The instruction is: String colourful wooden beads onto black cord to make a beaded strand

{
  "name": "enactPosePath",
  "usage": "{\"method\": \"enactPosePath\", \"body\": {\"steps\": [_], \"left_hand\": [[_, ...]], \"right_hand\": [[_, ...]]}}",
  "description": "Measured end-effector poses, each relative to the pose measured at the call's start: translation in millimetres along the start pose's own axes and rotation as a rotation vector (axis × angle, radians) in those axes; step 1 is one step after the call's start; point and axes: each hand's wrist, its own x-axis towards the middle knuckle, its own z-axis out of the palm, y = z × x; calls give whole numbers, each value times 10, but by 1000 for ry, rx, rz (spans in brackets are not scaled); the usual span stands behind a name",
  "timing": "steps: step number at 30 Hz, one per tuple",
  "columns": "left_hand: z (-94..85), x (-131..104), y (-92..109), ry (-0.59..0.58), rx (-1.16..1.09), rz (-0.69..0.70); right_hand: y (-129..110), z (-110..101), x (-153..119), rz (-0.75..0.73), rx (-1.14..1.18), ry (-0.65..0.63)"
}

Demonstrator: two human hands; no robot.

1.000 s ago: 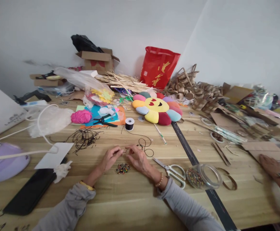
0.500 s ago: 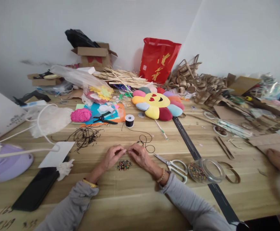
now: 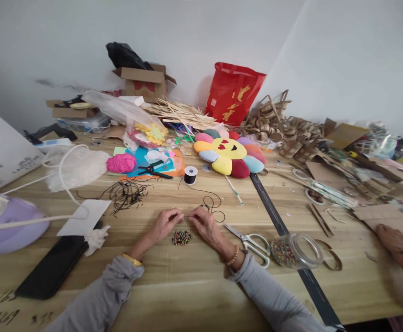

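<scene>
My left hand (image 3: 165, 224) and my right hand (image 3: 205, 226) meet fingertip to fingertip just above the tabletop, both pinched. A short dark stretch of cord seems to span the small gap between them. Black cord (image 3: 218, 198) runs from a white-ended spool (image 3: 190, 175) and loops behind my right hand, where a few beads appear to sit on it. Right below my fingers lies a small heap of multicoloured beads (image 3: 182, 238). Scissors (image 3: 251, 242) with white handles rest to the right of my right wrist, beside a clear jar (image 3: 296, 250) lying on its side with more beads inside.
A black phone (image 3: 52, 267) and a white card (image 3: 84, 217) lie at left, near a tangle of black cord (image 3: 127, 196). Behind are pliers (image 3: 154, 172), a flower cushion (image 3: 229, 152) and a red bag (image 3: 235, 94). Another person's hand (image 3: 391, 237) rests on cardboard at right.
The camera view has shifted slightly, so most things sit a little lower and farther right. My hands stay pinched together over the beads, with little visible movement.
</scene>
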Motion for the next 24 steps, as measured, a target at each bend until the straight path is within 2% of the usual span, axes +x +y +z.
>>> {"method": "enactPosePath", "body": {"steps": [7, 12, 18, 24], "left_hand": [[-58, -5, 91, -131, 34, 66], [-46, 4, -7, -256, 75, 130], [2, 1, -104, -285, 190, 218], [32, -53, -44, -267, 261, 227]], "right_hand": [[83, 7, -4, 72, 51, 118], [92, 3, -8, 102, 84, 131], [90, 13, -2, 91, 89, 97], [99, 22, 2, 57, 64, 90]]}}
